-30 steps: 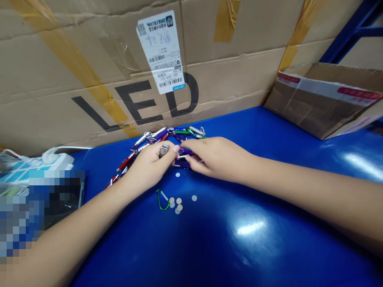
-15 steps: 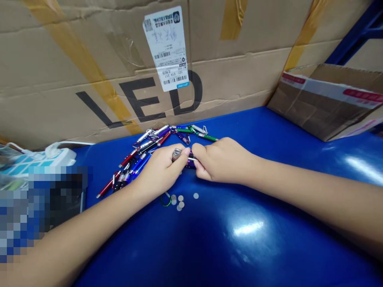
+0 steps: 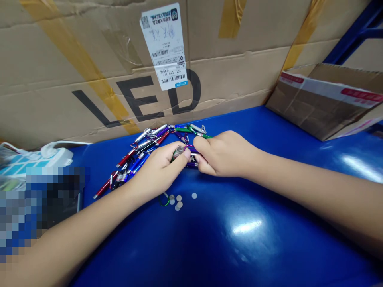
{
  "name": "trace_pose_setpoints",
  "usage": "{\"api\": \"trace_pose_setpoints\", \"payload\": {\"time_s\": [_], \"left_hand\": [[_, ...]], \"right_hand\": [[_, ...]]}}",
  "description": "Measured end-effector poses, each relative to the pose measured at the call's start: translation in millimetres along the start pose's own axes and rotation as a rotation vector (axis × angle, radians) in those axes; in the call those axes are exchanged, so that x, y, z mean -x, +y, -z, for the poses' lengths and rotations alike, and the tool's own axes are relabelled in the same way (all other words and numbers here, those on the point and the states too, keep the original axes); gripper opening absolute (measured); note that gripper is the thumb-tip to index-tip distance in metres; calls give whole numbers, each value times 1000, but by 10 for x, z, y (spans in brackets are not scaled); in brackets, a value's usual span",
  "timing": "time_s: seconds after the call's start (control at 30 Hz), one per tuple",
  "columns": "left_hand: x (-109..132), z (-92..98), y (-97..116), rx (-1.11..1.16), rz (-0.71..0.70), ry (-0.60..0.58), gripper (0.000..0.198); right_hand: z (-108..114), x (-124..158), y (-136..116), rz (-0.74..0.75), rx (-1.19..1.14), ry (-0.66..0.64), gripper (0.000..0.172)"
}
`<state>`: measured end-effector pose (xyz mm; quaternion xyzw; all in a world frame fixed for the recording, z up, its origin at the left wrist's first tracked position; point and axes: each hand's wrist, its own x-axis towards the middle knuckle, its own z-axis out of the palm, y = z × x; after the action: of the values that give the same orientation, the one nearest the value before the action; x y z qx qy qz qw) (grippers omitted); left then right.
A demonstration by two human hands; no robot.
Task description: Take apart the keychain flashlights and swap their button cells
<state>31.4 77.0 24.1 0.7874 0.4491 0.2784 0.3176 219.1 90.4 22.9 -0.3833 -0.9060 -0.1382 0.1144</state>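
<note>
My left hand (image 3: pixel 161 166) is closed, thumb against forefinger, around a small stack of silvery discs that look like button cells (image 3: pixel 178 151). Its fingertips also meet a purple penlight (image 3: pixel 194 164) with a purple clip (image 3: pixel 189 146), which my right hand (image 3: pixel 223 154) grips in a closed fist. Most of the penlight is hidden by the fingers. Behind the hands lies a pile of metallic penlights (image 3: pixel 139 161) in red, blue, silver, purple and green. Several loose button cells (image 3: pixel 178 198) and a green carabiner clip (image 3: pixel 164 201) lie below my left hand.
The blue table (image 3: pixel 209 247) meets a large cardboard carton (image 3: pixel 239 79) marked LED at the back. An open cardboard box (image 3: pixel 314 103) stands at the right. A white power strip (image 3: pixel 56 161) with a cable lies at the left, beside a pixelated dark object.
My hands have drawn slightly apart, and the purple clip now shows between them. My right hand has risen a little. The whole view has shifted slightly left.
</note>
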Motion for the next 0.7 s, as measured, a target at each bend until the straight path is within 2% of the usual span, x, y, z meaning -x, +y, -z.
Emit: {"api": "trace_pose_setpoints", "payload": {"time_s": [0.13, 0.3, 0.53, 0.7], "left_hand": [[4, -6, 4, 88, 37, -30, 29], [15, 18, 40, 40, 46, -50, 33], [42, 23, 58, -187, -148, -114, 24], [59, -12, 48, -320, -191, -99, 25]], "right_hand": [[-2, -1, 6, 42, 16, -11, 33], [7, -13, 0, 47, 42, -20, 33], [32, -27, 18, 0, 1, -19, 36], [24, -23, 17, 3, -3, -15, 35]]}}
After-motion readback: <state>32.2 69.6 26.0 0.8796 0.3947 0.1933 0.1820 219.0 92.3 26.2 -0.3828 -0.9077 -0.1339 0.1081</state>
